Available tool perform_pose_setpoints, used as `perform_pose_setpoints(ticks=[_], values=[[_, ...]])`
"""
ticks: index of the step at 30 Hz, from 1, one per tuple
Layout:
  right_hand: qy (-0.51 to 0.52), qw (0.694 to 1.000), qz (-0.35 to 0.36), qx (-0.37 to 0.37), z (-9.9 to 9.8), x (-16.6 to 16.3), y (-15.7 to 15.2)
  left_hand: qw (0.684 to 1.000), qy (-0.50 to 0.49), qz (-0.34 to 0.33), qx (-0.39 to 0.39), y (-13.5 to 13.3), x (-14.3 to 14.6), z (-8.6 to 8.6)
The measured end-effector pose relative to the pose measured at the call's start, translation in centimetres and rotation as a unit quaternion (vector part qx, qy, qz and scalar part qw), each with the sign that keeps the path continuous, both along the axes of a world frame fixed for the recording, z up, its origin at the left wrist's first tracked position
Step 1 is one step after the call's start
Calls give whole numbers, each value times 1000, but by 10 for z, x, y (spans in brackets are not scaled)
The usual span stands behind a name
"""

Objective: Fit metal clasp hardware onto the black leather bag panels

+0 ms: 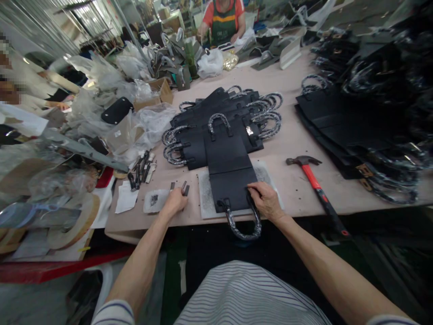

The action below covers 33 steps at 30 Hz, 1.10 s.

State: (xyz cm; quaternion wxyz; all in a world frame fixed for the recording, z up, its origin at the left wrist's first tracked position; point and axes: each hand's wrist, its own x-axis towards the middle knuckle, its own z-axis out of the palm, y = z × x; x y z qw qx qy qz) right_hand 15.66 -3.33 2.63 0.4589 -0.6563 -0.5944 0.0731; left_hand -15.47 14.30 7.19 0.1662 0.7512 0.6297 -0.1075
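Note:
A black bag panel lies over a pale board at the table's front edge. Its plastic-wrapped handle hangs over the edge toward me, and another wrapped handle stands at the far end. My right hand pinches the panel's right side, close to the handle's base. To the left, my left hand has its fingers closed at some small metal pieces; what exactly they grip is unclear. Beside that hand sits a small clear tray with tiny dark parts.
A claw hammer with a red and black handle lies to the right. Black bag pieces with wrapped handles pile up behind the panel, with a bigger stack at right. Plastic bags crowd the left. A person is across the table.

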Motion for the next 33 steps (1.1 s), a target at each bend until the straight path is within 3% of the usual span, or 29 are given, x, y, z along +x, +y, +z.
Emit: perform_pose_setpoints(ticks=[4, 6, 8, 11, 16, 19, 26, 33], values=[[3, 1000, 8, 12, -5, 2, -3, 999, -2, 12, 43, -14, -6, 8], [-1, 1000, 13, 21, -12, 4, -3, 990, -42, -8, 133, -24, -21, 10], [-10, 999, 13, 35, -20, 7, -1, 959, -90, -15, 270, -32, -42, 6], [-17, 999, 19, 43, -26, 8, 2, 908, -128, 47, 395, -43, -81, -13], [-14, 999, 7, 46, -23, 6, 2, 920, -142, 122, 344, -42, -120, -60], [-13, 999, 7, 47, -23, 5, 2, 922, -155, 132, 330, -17, -118, -70], [-18, 999, 0, 45, -23, 4, 4, 943, -139, 132, 273, 64, -97, -39], [-11, 1000, -14, 18, -3, -1, 3, 954, -76, 124, 264, 73, -87, -21]])
